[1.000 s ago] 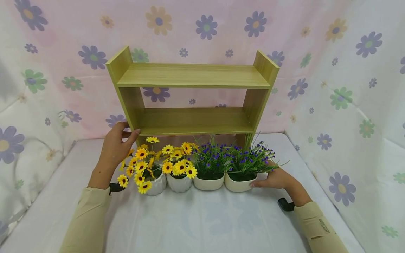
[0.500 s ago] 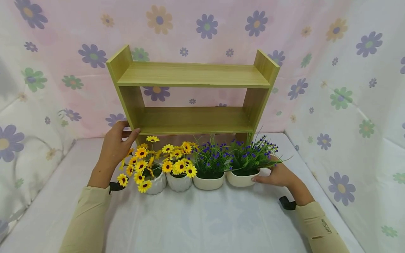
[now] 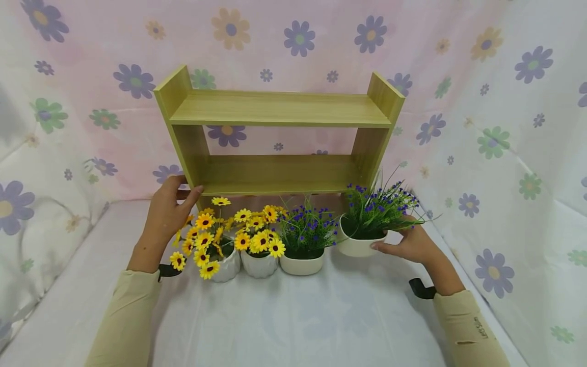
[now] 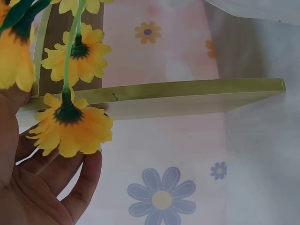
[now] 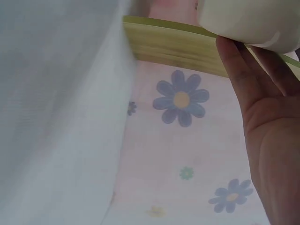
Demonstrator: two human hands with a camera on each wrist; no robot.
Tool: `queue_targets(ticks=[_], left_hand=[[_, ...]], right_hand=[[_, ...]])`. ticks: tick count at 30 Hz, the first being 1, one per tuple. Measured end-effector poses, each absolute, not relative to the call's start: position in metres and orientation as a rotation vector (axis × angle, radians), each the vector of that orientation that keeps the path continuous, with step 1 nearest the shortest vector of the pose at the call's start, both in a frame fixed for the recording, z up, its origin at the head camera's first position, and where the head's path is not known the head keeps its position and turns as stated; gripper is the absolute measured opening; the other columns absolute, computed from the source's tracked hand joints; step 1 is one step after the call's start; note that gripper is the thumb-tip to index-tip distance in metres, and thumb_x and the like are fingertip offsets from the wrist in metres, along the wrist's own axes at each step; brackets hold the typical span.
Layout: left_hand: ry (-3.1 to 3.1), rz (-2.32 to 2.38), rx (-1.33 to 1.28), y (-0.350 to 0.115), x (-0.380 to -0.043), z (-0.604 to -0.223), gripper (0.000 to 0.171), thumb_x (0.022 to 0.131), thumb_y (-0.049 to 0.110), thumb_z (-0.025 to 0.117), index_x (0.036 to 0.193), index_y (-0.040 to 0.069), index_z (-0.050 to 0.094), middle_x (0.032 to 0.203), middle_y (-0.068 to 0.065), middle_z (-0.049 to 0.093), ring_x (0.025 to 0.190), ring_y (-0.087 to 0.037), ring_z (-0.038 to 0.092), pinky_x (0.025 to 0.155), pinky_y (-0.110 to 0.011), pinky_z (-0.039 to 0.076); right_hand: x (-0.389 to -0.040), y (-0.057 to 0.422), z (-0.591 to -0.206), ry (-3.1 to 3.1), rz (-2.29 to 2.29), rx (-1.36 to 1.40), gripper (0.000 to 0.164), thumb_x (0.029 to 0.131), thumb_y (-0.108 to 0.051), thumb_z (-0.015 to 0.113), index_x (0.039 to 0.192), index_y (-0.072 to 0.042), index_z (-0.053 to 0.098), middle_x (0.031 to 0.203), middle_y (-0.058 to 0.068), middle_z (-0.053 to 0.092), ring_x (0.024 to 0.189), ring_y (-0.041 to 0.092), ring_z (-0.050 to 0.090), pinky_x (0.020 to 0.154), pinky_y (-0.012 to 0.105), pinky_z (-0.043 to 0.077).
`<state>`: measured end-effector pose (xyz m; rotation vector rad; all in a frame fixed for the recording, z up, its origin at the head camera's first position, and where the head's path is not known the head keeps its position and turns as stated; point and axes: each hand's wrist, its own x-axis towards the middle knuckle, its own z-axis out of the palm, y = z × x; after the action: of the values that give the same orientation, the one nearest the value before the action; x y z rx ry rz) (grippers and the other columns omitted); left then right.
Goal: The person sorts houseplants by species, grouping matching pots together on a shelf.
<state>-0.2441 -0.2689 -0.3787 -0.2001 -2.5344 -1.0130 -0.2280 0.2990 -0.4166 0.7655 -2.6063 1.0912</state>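
Observation:
My left hand (image 3: 166, 219) grips the left side panel of a light wooden two-tier shelf (image 3: 284, 108), thumb at the front edge. In the left wrist view its fingers (image 4: 86, 183) bend behind the panel (image 4: 187, 93), partly covered by yellow flowers. My right hand (image 3: 410, 245) holds an oval cream pot of purple flowers (image 3: 361, 246) by its right end, raised off the table. The right wrist view has fingertips under the cream pot's base (image 5: 255, 23). A matching purple-flowered pot (image 3: 301, 266) stands to its left, beside two white pots of yellow daisies (image 3: 260, 266).
The shelf stands at the back of a white-covered table (image 3: 293, 326), near a pink flowered backdrop (image 3: 279, 46). Flowered cloth walls (image 3: 500, 168) flank both sides. The row of pots stands in front of the shelf's lower part.
My right hand has lifted the rightmost purple-flowered pot off the table and moved it up and to the right, away from its neighbour. The left hand and shelf stay put.

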Motion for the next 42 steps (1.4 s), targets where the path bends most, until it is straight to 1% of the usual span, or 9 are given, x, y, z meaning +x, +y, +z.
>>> queue_targets(ticks=[5,9,14,19,21,27,32,39,42], left_hand=[[-2.543,-1.012,-0.185,-0.268,-0.244,-0.378,0.062,0.111,0.039,0.057,0.156,-0.001,0.043,0.146,-0.028,0.054,0.122,-0.051,0.065,0.098,-0.067,0.055],[-2.547,-1.012,-0.178,-0.268,-0.243,-0.378,0.062,0.111,0.039,0.057,0.156,-0.001,0.043,0.145,-0.028,0.055,0.122,-0.051,0.065,0.098,-0.067,0.055],[-2.546,-1.028,-0.183,-0.268,-0.243,-0.378,0.061,0.111,0.038,0.057,0.156,-0.001,0.044,0.145,-0.028,0.055,0.122,-0.051,0.065,0.098,-0.067,0.055],[-2.541,-1.024,-0.191,-0.268,-0.243,-0.379,0.061,0.111,0.037,0.058,0.156,-0.001,0.044,0.146,-0.027,0.055,0.123,-0.050,0.066,0.099,-0.065,0.056],[-2.538,-1.018,-0.195,-0.267,-0.244,-0.379,0.061,0.111,0.038,0.058,0.156,-0.001,0.044,0.146,-0.026,0.055,0.123,-0.050,0.066,0.099,-0.065,0.056],[-2.528,-1.008,-0.219,-0.267,-0.243,-0.378,0.059,0.111,0.036,0.056,0.155,-0.002,0.043,0.145,-0.028,0.055,0.121,-0.051,0.066,0.098,-0.067,0.055],[-2.527,-1.008,-0.220,-0.267,-0.243,-0.377,0.059,0.112,0.035,0.056,0.154,-0.002,0.043,0.144,-0.028,0.055,0.121,-0.052,0.066,0.097,-0.066,0.056],[-2.535,-1.013,-0.220,-0.268,-0.242,-0.377,0.058,0.112,0.035,0.055,0.154,-0.003,0.043,0.145,-0.028,0.054,0.121,-0.052,0.066,0.096,-0.067,0.056],[-2.539,-1.019,-0.221,-0.268,-0.243,-0.377,0.058,0.112,0.035,0.055,0.155,-0.003,0.042,0.146,-0.029,0.054,0.121,-0.053,0.066,0.096,-0.067,0.056]], right_hand=[[-0.227,0.299,-0.402,-2.499,1.033,0.780,0.063,0.072,-0.006,0.095,0.128,-0.005,0.066,0.112,-0.008,0.073,0.107,-0.008,0.061,0.092,0.011,0.050],[-0.226,0.296,-0.386,-2.392,1.166,0.865,0.078,0.068,0.008,0.093,0.138,0.000,0.059,0.119,-0.017,0.066,0.106,-0.005,0.063,0.094,0.009,0.050],[-0.225,0.290,-0.358,-2.330,1.187,0.943,0.086,0.062,0.015,0.093,0.139,0.000,0.058,0.114,-0.013,0.066,0.097,0.004,0.065,0.089,0.012,0.053],[-0.229,0.284,-0.325,-2.245,1.206,1.067,0.102,0.056,0.018,0.095,0.148,0.004,0.053,0.135,-0.012,0.065,0.121,0.006,0.064,0.102,0.016,0.053],[-0.232,0.282,-0.311,-2.201,1.216,1.105,0.097,0.056,0.016,0.096,0.144,0.007,0.055,0.132,-0.009,0.068,0.120,0.007,0.065,0.102,0.016,0.052],[-0.236,0.276,-0.265,-2.153,1.224,1.131,0.086,0.059,0.019,0.093,0.136,0.009,0.056,0.110,-0.004,0.068,0.093,0.012,0.063,0.092,0.018,0.054],[-0.236,0.271,-0.225,-2.186,1.184,1.109,0.088,0.060,0.026,0.085,0.141,0.003,0.059,0.121,0.002,0.071,0.105,0.017,0.065,0.101,0.018,0.053],[-0.242,0.262,-0.188,-2.171,1.292,1.113,0.063,0.067,0.025,0.082,0.122,-0.002,0.065,0.089,0.008,0.060,0.086,0.021,0.055,0.089,0.020,0.055],[-0.247,0.260,-0.179,-2.163,1.360,1.099,0.063,0.069,0.024,0.083,0.123,-0.005,0.067,0.097,0.009,0.064,0.089,0.022,0.055,0.088,0.021,0.055]])
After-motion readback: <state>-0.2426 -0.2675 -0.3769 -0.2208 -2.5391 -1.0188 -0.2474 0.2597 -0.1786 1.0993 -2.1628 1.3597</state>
